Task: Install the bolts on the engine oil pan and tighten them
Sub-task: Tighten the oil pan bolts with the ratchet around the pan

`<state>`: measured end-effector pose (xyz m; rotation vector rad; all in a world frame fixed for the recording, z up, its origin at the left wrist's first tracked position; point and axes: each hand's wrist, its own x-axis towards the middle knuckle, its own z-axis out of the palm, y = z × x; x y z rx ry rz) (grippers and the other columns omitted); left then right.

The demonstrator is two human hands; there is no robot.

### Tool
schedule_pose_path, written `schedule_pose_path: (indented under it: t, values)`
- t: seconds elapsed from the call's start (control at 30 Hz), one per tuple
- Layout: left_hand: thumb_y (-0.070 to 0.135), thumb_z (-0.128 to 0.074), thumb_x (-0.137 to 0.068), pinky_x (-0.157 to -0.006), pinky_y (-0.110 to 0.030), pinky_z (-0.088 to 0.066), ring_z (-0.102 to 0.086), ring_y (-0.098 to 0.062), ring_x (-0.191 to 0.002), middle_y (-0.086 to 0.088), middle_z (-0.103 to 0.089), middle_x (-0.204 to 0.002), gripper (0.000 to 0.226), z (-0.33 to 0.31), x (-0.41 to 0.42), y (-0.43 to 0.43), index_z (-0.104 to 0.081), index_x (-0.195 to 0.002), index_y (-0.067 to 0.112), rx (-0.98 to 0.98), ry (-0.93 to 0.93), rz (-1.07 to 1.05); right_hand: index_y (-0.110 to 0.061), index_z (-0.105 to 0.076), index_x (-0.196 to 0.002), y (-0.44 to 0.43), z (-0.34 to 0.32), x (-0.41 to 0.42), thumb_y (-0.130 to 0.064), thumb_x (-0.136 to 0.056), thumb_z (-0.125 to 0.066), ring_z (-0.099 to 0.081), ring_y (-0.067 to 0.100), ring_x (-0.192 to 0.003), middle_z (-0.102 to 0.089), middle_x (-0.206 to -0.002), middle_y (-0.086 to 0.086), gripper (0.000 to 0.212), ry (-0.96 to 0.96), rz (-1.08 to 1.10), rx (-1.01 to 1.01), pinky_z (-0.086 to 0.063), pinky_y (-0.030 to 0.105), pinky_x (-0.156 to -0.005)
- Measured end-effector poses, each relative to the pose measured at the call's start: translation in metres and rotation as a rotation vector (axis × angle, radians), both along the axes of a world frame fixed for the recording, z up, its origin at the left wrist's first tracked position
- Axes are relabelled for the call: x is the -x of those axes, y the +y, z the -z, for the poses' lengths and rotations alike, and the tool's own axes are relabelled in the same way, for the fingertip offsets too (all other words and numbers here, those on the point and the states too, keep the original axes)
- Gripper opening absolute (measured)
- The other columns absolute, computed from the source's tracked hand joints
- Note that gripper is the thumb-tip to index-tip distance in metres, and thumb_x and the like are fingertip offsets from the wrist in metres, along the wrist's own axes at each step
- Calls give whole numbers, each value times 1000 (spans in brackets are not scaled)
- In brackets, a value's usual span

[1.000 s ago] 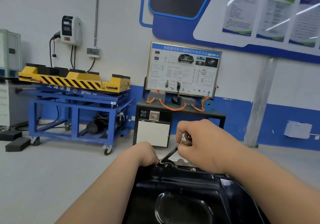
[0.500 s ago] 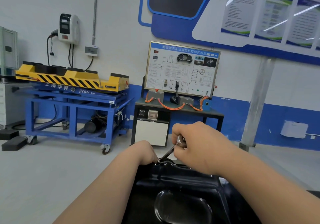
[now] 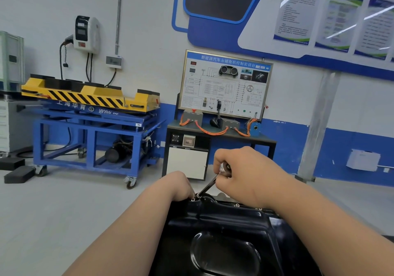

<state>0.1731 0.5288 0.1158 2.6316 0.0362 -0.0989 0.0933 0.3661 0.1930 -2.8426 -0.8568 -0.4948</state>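
- Hardly anything has moved since half a second ago: both hands stay at the far left corner of the oil pan (image 3: 223, 233), and the driver (image 3: 207, 187) leans the same way.
- Beyond the pan, against the wall, stand a blue cart (image 3: 89, 139) carrying a yellow platform with black stripes, and a black desk (image 3: 221, 136) with a wiring board (image 3: 226, 83) and orange cables on it.
- A charger box (image 3: 87, 33) hangs on the wall above the cart, two black blocks (image 3: 19, 174) lie on the floor at the left, and a grey post (image 3: 317, 126) rises at the right.
- Both forearms cross over the pan and cover much of its side rims.
- The left hand (image 3: 180, 185) bends down over the pan's far edge just beside the driver's tip; its fingers are behind the hand, so I cannot tell what they hold.
- The right hand (image 3: 247, 177) has its fingers curled tight round the driver's ridged top end.
- The pan fills the bottom centre, cut off by the lower edge; it is glossy black with an oval hollow.
- The driver's tip sits on a bolt (image 3: 198, 195) at the rim; more small bolts (image 3: 237, 205) show along the far rim.
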Motion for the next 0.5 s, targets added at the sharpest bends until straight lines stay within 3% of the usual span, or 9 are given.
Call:
schedule_pose_path:
  t: [0.2, 0.33, 0.5]
  values:
    - [20, -57, -93, -99, -33, -45, -57, -26, -115, -12, -63, -122, 29, -2, 2, -1, -68, -116, 7, -25, -5, 23, -34, -53, -82, 0, -4, 2, -28, -82, -54, -46, 5, -58, -50, -65, -13, 6, -5, -24, -37, -34, 21, -52]
    - [20, -57, -93, -97, -32, -45, -57, -26, -103, -13, -63, -122, 29, -2, 2, -1, -68, -115, 6, -29, -15, 28, -34, -53, -85, 3, -2, 0, -27, -83, -54, -45, 5, -58, -49, -65, -13, 7, 0, -15, -16, -34, 22, -52]
    - [19, -59, -91, -96, -32, -46, -57, -27, -115, -13, -64, -120, 29, -1, 0, -1, -68, -114, 6, -32, -23, 14, -36, -46, -87, 5, 0, 3, -29, -85, -50, -44, 4, -61, -47, -70, -14, 8, -58, -13, 71, -34, 25, -52]
